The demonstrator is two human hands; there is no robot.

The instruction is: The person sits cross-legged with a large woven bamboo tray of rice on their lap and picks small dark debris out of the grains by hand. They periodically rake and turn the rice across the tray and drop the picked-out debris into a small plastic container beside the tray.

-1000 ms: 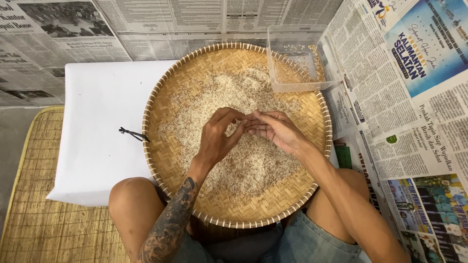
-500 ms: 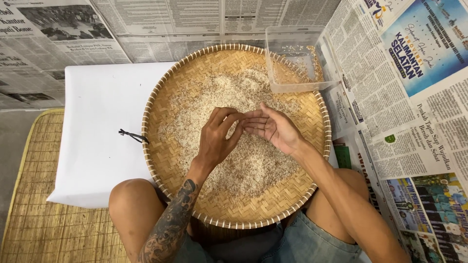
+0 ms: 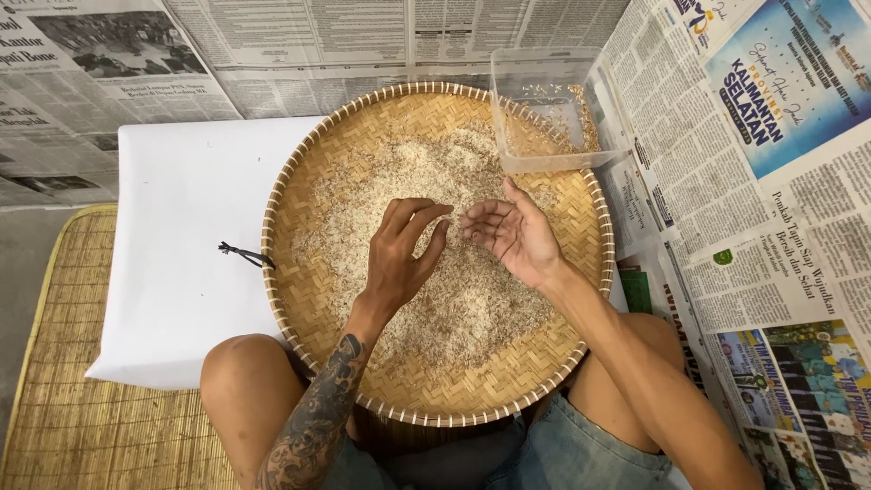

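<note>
Hands [image 3: 399, 254] [image 3: 514, 234] over rice [image 3: 472, 308] (clear tub [image 3: 544, 113] on tray rim [image 3: 281, 191])

Floor [image 3: 23, 272]: grey, bare strip at left edge only.
Lying on it:
- newspaper [image 3: 299, 45], sheets overlapping, across top & down right side;
- reed mat [image 3: 82, 408], bottom left;
- white sheet [image 3: 172, 245], partly over mat & newspaper, w/ small black tie [image 3: 243, 254] on top;
- clear tub [image 3: 549, 113] on newspaper, top right, touching tray [image 3: 299, 299] rim.
</note>
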